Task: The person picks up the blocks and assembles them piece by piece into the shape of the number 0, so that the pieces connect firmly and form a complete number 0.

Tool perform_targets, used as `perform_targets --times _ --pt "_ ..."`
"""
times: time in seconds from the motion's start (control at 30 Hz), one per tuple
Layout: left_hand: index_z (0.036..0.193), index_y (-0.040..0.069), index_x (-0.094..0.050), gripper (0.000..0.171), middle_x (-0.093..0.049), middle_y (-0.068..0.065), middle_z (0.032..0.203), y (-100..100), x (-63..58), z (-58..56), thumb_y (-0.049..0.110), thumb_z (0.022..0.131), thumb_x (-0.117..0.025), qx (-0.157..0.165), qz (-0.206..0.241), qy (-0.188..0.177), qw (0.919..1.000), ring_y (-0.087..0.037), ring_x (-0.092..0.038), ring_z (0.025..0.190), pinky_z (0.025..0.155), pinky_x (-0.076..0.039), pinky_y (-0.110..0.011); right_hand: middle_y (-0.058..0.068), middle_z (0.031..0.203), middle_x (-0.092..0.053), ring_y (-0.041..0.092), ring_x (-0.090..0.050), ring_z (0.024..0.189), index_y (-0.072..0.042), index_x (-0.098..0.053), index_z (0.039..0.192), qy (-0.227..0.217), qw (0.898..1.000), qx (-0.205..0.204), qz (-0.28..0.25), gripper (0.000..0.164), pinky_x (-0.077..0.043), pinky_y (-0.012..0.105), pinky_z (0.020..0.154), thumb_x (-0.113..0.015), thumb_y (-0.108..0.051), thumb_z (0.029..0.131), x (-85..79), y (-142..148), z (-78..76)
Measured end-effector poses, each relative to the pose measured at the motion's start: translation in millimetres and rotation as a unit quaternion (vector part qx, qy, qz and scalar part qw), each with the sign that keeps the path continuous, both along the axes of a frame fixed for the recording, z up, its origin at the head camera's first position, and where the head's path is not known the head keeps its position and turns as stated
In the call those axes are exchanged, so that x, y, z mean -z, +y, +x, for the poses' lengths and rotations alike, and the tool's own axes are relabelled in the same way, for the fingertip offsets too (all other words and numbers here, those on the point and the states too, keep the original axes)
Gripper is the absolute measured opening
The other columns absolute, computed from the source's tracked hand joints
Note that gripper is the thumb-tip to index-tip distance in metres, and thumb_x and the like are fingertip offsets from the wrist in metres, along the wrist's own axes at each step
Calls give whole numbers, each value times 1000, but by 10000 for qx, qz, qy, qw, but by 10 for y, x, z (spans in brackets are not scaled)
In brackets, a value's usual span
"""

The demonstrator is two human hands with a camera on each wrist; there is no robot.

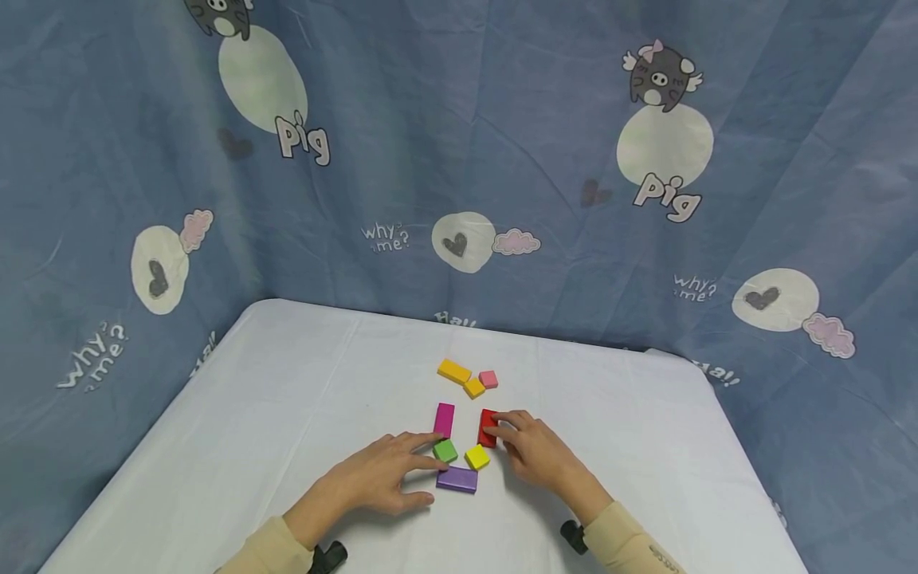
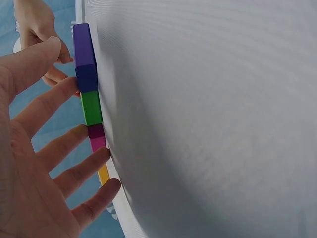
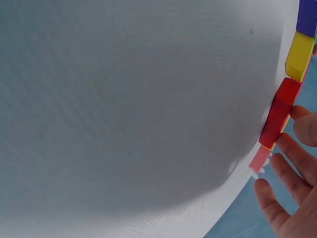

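My hands work over colored blocks on a white-covered desk (image 1: 610, 414). My left hand (image 1: 383, 476), fingers spread and grasping nothing, touches the purple block (image 1: 457, 480), just on the near side of the green block (image 1: 445, 451); the magenta block (image 1: 445, 418) lies just beyond the green. My right hand (image 1: 539, 454) rests outstretched fingers on the red block (image 1: 487, 438), beyond and right of the green, no grip showing. The yellow block (image 1: 476, 457) sits just right of the green. For neat work, I judge, I should press lightly and slide the red slowly, lest it knock the yellow askew. No container shows: every block, including the long orange block (image 1: 454, 371), small orange block (image 1: 474, 387) and pink block (image 1: 488, 379) well beyond the green, lies directly on the desk.
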State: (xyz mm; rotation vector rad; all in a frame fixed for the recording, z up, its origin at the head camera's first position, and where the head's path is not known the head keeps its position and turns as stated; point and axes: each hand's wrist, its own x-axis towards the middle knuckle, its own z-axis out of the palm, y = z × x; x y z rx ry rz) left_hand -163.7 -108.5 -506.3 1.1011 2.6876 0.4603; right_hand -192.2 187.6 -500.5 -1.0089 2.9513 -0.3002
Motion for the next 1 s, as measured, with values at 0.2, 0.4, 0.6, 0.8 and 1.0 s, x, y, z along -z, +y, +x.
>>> perform_targets --times 0.2,0.4,0.6,0.8,1.0 --pt "133 40 -60 47 -43 -2 149 -2 4 6 56 88 -61 -7 24 13 10000 -26 -42 133 102 -38 -58 5 134 -56 23 -51 123 -20 -63 133 50 10000 -17 -29 41 -44 46 101 -63 -12 92 7 1 6" --pt "133 40 -60 47 -42 -2 150 1 5 6 56 88 -61 -24 28 -18 10000 -26 -42 134 102 -37 -59 5 134 -55 23 -51 123 -19 -63 133 7 10000 -19 8 41 -44 45 102 -63 -13 92 13 0 3" --pt "133 40 -60 48 -42 -2 150 0 -2 7 56 88 -62 -53 35 -54 10000 -26 -41 134 102 -37 -60 4 135 -55 23 -51 123 -20 -63 133 -88 9999 23 50 41 -44 45 102 -64 -15 92 3 -5 7" --pt "133 40 -60 48 -41 -2 150 -5 -7 5 56 88 -61 -52 7 -82 10000 -27 -41 134 102 -37 -61 5 135 -55 23 -51 123 -21 -62 134 -100 9999 15 82 42 -44 45 101 -65 -15 92 4 -6 11" --pt "133 40 -60 47 -41 -1 151 -2 -8 0 56 88 -61 -44 31 -139 9999 -26 -41 134 102 -37 -60 5 134 -56 23 -51 122 -20 -63 133 122 9998 -101 -97 42 -46 45 99 -64 -13 91 17 10 8"
